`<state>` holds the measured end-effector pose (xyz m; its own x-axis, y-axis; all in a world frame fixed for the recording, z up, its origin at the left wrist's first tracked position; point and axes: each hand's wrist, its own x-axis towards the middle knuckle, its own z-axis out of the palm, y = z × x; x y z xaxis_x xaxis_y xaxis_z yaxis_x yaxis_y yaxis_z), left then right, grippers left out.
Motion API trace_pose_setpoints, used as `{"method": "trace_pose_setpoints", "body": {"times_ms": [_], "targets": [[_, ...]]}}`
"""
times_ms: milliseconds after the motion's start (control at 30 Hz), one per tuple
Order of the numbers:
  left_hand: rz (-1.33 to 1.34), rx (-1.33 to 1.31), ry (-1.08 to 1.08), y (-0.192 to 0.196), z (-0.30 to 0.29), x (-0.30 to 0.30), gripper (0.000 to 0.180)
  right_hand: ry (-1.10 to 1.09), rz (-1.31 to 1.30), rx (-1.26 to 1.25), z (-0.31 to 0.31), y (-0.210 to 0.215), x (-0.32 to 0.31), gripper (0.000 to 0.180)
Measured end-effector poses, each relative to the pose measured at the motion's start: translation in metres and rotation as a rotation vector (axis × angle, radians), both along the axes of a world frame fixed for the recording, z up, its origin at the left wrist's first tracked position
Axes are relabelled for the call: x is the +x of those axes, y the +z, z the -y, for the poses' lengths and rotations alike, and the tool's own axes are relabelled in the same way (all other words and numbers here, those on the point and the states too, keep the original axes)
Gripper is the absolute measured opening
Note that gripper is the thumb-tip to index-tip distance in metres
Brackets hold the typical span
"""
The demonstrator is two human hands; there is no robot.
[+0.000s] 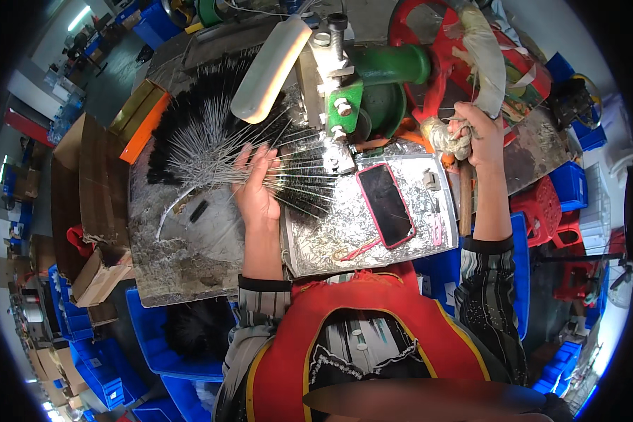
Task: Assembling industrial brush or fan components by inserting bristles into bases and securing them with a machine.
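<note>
My left hand is closed around a fanned-out handful of thin wire brushes. Their ends spread toward the metal head of a green hand press. Left of that hand lies a big pile of similar brushes, with silvery wire stems and black bristles. On the right, my right hand grips a cloth-wrapped handle beside the press's red wheel. Some fingertips of that hand are hidden by the wrapping.
A phone in a pink case rests on the shiny metal plate. A white lamp hangs over the pile. Cardboard boxes stand at the left, blue bins below the bench, and red stools at the right.
</note>
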<state>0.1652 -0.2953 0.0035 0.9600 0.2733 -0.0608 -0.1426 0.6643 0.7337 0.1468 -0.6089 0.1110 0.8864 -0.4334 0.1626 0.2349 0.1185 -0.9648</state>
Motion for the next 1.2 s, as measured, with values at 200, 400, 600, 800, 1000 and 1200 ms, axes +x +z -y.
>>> {"method": "trace_pose_setpoints", "body": {"times_ms": [200,400,600,800,1000,1200], "targets": [[0.0,0.001,0.037,-0.003,0.004,0.003,0.039,0.039,-0.092,-0.087,0.01,0.016,-0.002,0.012],[0.016,-0.004,0.078,-0.007,0.001,0.004,0.04,0.114,-0.117,-0.083,0.013,0.014,0.005,0.016],[0.024,-0.046,0.063,-0.005,0.008,0.007,0.04,-0.107,0.275,-0.163,0.006,-0.069,0.015,0.009],[0.053,-0.046,0.14,-0.009,-0.001,0.013,0.041,-0.14,0.014,-0.019,0.0,-0.029,0.006,0.014],[0.002,-0.057,0.161,-0.004,0.005,0.013,0.041,0.022,-0.078,-0.047,0.005,0.01,0.0,0.016],[0.002,-0.06,0.15,-0.005,0.006,0.014,0.04,0.151,-0.155,-0.119,0.017,0.021,0.004,0.017]]}}
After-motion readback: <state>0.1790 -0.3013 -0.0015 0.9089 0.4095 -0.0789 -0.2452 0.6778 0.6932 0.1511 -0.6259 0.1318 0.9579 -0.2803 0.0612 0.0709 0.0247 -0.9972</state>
